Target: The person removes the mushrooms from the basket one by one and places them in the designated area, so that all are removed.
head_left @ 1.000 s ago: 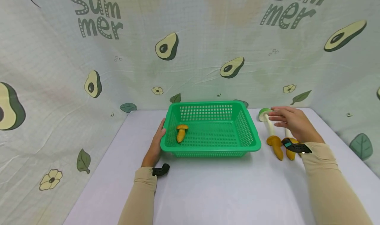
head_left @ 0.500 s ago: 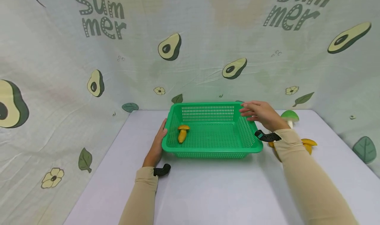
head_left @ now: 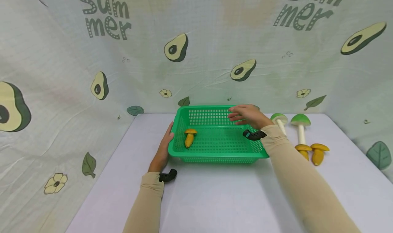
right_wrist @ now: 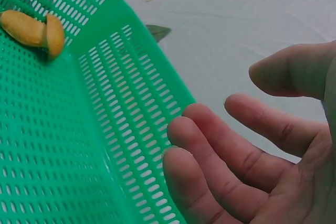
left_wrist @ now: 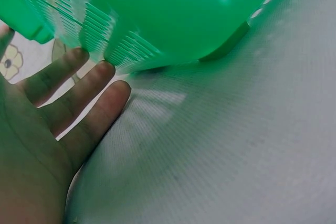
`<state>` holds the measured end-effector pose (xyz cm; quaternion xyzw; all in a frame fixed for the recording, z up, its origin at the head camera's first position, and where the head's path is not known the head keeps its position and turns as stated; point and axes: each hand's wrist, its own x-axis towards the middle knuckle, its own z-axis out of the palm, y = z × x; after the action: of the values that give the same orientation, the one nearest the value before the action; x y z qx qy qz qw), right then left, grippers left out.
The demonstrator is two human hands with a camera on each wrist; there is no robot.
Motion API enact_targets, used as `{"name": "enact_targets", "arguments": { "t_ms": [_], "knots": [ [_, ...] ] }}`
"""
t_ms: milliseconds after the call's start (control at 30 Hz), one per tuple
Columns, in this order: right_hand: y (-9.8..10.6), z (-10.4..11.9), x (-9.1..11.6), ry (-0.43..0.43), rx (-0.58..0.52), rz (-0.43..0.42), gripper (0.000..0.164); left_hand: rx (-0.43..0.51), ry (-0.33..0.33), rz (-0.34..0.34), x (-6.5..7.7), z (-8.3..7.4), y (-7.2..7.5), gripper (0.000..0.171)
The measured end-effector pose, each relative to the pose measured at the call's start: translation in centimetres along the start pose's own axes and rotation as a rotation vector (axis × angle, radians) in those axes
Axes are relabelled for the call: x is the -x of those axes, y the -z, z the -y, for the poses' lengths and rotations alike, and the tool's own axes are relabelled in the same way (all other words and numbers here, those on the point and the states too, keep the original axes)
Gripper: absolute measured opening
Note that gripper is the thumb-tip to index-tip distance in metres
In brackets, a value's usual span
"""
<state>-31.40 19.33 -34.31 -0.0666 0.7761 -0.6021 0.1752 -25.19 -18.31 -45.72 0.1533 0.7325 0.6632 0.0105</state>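
A green plastic basket point(head_left: 215, 155) stands on the table, with one yellow-brown toy mushroom point(head_left: 189, 139) lying at its left end. My left hand point(head_left: 161, 149) rests against the basket's left side; in the left wrist view its straight fingertips point(left_wrist: 106, 70) are at the slotted wall. Over the right part of the basket is my right hand point(head_left: 248, 115), its fingers loosely bent and holding nothing. The right wrist view shows that hand's thumb apart from the fingers, above the basket's far rim. The same mushroom point(right_wrist: 32, 33) appears there at upper left.
Right of the basket lie two green-capped mushrooms point(head_left: 301, 120) with white stems and two yellow-brown mushrooms point(head_left: 318, 154). The right sleeve point(head_left: 294, 168) passes close in front of them. Behind the table hangs a printed cloth point(head_left: 208, 48) with avocados.
My right hand has moved left from above the mushrooms on the right to over the basket, holding nothing. The left hand stays against the basket's side.
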Motion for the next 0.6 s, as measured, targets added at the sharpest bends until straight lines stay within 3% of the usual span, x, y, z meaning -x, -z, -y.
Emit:
{"name": "enact_targets", "arguments": {
  "t_ms": [333,600],
  "knots": [
    [-4.2,0.0,-3.7,-0.004,0.159,0.086,0.050,0.007,-0.007,-0.021,0.1,0.0,0.0,0.062],
    [-6.9,0.1,-4.6,0.040,0.212,0.142,0.043,0.007,-0.005,-0.015,0.1,-0.2,-0.4,0.061]
  ]
}}
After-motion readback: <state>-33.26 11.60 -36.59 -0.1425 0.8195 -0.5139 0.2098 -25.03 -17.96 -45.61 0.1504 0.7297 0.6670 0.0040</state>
